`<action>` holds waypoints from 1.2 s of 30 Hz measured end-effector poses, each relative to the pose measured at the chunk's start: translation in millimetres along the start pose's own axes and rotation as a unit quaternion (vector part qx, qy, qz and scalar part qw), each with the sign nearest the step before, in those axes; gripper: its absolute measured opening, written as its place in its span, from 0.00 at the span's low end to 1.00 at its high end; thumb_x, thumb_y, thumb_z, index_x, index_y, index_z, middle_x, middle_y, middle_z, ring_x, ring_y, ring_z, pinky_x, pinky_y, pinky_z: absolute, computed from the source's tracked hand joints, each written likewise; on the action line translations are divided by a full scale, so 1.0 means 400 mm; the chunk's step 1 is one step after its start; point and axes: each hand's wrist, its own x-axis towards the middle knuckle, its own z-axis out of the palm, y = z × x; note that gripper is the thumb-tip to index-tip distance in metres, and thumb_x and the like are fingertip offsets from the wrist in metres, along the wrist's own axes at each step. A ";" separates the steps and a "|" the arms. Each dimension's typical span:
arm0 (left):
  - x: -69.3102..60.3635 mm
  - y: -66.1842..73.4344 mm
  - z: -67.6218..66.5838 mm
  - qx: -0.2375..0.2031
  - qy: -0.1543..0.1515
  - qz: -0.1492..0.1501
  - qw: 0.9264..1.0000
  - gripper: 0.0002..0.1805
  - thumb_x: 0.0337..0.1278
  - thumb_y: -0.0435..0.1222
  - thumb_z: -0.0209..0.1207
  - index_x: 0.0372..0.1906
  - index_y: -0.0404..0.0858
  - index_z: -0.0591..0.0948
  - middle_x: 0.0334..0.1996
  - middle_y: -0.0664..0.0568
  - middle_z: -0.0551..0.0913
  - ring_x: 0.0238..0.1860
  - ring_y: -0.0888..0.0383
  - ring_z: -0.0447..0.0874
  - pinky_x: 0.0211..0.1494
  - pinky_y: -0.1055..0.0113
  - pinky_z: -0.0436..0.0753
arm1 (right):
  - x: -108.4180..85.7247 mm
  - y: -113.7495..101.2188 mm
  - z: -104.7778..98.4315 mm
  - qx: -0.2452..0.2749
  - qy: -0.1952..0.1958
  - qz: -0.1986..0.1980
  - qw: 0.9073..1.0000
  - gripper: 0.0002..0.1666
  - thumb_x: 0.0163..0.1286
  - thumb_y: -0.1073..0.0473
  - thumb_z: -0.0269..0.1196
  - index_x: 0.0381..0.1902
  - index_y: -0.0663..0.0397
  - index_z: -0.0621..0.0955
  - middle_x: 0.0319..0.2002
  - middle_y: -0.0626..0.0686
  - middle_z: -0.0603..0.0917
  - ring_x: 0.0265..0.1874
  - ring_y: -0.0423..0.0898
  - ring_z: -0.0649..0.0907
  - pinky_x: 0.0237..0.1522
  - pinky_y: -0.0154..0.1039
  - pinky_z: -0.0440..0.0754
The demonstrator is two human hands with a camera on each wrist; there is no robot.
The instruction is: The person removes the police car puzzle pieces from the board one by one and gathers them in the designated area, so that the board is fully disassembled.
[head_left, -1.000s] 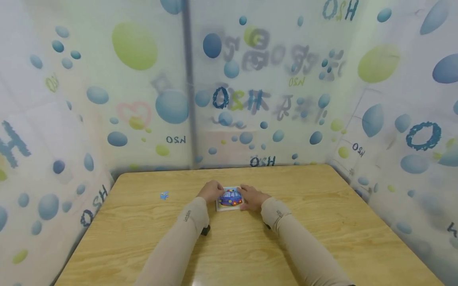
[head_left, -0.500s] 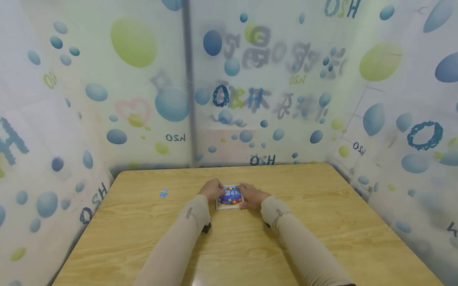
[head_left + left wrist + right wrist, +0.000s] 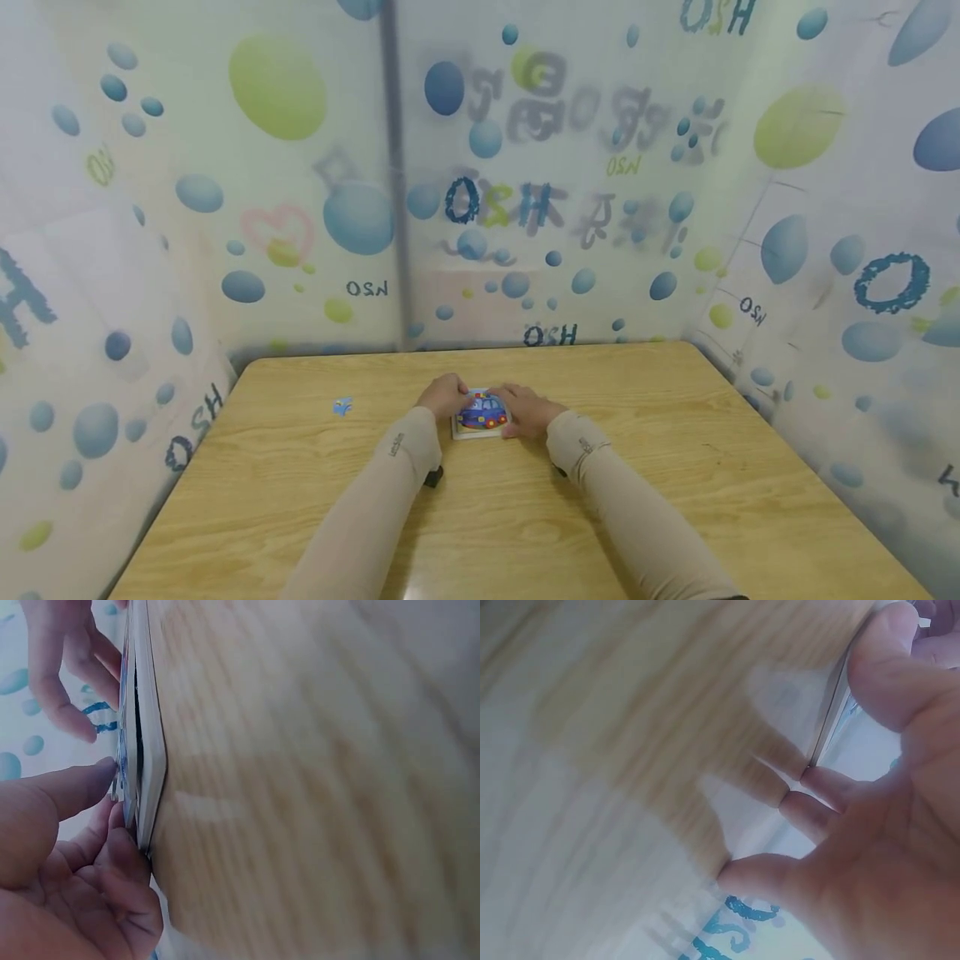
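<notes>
Slightly farther over the far edge of the puzzle board [image 3: 480, 434] reach the fingers of the right hand [image 3: 531, 413] than half a second ago; they lie spread fairly wide at the board's right end, perhaps bracing it. At the board's left edge, the left hand [image 3: 444, 397] pinches it between thumb and curled fingers, likely for steadiness. On the table [image 3: 637, 450], a loose blue piece [image 3: 342, 406] lies well left of the board, probably leaving both hands room.

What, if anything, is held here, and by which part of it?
The car jigsaw puzzle, pinched at its left edge by the left hand, thumb on top. The right hand rests along its right side; no clear grip shows there.
</notes>
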 end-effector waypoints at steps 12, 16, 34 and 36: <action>0.000 0.012 -0.011 0.023 -0.006 0.003 1.000 0.09 0.64 0.38 0.65 0.40 0.36 0.83 0.37 0.50 0.83 0.39 0.53 0.80 0.47 0.58 0.82 | -0.002 -0.013 0.001 -0.004 -0.030 0.002 1.000 0.37 0.74 0.52 0.62 0.77 0.26 0.64 0.79 0.67 0.48 0.78 0.65 0.50 0.67 0.78 0.55; -0.002 0.009 -0.015 -0.003 -0.005 0.006 1.000 0.07 0.65 0.38 0.65 0.38 0.37 0.82 0.34 0.51 0.82 0.36 0.54 0.79 0.42 0.62 0.80 | -0.006 -0.022 -0.005 -0.005 -0.037 0.012 0.999 0.38 0.75 0.51 0.61 0.78 0.24 0.62 0.80 0.65 0.46 0.79 0.64 0.48 0.67 0.79 0.53; 0.007 -0.034 -0.023 -0.156 0.002 0.050 0.987 0.18 0.61 0.32 0.63 0.56 0.34 0.81 0.43 0.45 0.86 0.41 0.53 0.86 0.47 0.60 0.85 | -0.014 -0.027 -0.006 -0.007 -0.031 0.020 0.999 0.37 0.75 0.51 0.60 0.77 0.22 0.62 0.80 0.65 0.47 0.78 0.64 0.49 0.68 0.77 0.54; 0.010 -0.039 -0.024 -0.175 0.004 0.052 0.983 0.16 0.62 0.30 0.62 0.54 0.34 0.82 0.40 0.45 0.86 0.37 0.54 0.86 0.42 0.63 0.86 | -0.013 -0.026 -0.005 -0.004 -0.030 0.021 0.999 0.37 0.75 0.51 0.60 0.77 0.21 0.62 0.80 0.65 0.47 0.78 0.65 0.49 0.68 0.77 0.54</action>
